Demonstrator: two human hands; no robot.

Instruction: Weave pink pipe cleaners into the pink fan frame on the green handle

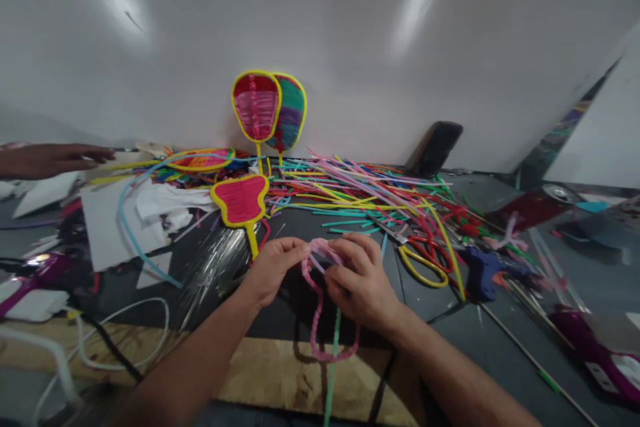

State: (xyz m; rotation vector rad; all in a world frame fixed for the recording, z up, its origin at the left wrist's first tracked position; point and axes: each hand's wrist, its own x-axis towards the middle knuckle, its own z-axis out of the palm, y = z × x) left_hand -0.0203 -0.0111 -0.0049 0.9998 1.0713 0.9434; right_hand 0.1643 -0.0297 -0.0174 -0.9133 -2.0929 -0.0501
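Between my two hands is a pink twisted pipe cleaner loop (316, 320), its lower part hanging down over the table edge. My left hand (276, 265) pinches the loop's upper left side between thumb and forefinger. The fingers of my right hand (361, 277) close on its upper right side, where a lilac strand shows near the fingertips. A pale green pipe cleaner (332, 373) hangs down behind the loop; its upper end is hidden by my right hand. Just beyond my left hand lies a small pink fan shape with a yellow rim (241, 200).
Loose pipe cleaners (345, 190) spread across the table's back. Two finished fans (257, 107) lean on the white partition (350, 47). Scissors (424, 267), a blue glue gun (481, 273) and a can (537, 203) stand right. Another person's hand (65, 160) reaches in from the left.
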